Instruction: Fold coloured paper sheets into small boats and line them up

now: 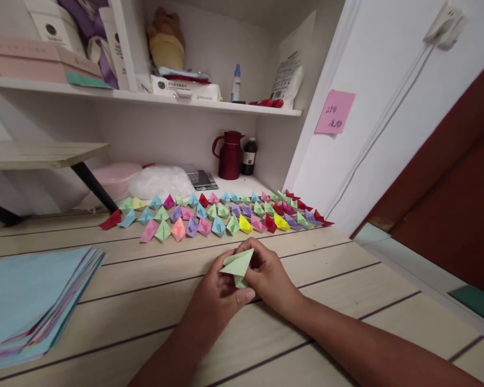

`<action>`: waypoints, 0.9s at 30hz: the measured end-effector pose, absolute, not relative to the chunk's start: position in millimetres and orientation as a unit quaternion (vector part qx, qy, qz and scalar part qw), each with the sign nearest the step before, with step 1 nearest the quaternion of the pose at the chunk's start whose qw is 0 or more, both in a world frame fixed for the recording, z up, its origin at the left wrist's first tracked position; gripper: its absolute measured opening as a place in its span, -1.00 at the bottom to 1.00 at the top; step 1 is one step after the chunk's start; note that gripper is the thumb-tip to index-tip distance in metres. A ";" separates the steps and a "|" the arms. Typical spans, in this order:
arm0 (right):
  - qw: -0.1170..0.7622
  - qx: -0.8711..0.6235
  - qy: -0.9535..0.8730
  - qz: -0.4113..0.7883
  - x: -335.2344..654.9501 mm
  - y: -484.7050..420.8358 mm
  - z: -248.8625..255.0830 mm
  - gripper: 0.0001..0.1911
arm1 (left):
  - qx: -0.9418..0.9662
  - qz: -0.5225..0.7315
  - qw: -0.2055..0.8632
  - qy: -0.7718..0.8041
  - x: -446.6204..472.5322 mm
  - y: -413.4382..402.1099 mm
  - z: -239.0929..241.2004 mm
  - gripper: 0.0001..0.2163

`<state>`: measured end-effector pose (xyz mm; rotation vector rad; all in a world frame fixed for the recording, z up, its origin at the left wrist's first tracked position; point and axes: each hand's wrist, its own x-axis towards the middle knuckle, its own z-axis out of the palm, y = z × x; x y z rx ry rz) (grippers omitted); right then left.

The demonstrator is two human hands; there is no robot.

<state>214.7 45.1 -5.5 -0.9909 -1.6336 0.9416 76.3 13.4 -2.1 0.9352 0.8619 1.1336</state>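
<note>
Between my two hands, just above the striped tabletop (331, 274), is a light green folded paper piece (239, 265) with a pointed flap to each side. My left hand (221, 293) curls around its left and lower part, thumb stretched along underneath. From the right, my right hand (272, 277) pinches the paper with thumb and fingers; some of those fingertips are hidden behind it. Beyond my hands stand rows of small folded paper boats (218, 226) in green, blue, pink, purple, red and yellow.
At the left lies a stack of coloured paper sheets (36, 290). Behind the boats are a dark red jug (229, 156), a dark bottle (249, 156) and a clear plastic bag (161, 181). A small raised wooden stand (44, 154) is at the back left.
</note>
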 end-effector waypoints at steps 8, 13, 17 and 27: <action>0.470 -0.392 -0.676 0.411 213.1 41.3 -1.8 -0.89 | 0.358 0.518 0.692 0.353 63.8 12.5 6.6 -0.72; 0.445 -0.374 -0.724 0.371 213.5 34.7 3.4 -0.91 | 0.334 0.527 0.688 0.371 62.8 10.5 8.1 -0.86; 0.457 -0.326 -0.734 0.382 214.8 32.7 3.4 -0.71 | 0.326 0.519 0.699 0.369 62.0 10.3 5.8 -0.83; 0.478 -0.307 -0.770 0.291 215.8 33.7 -1.7 -0.62 | 0.271 0.508 0.740 0.347 64.2 8.2 4.5 -0.83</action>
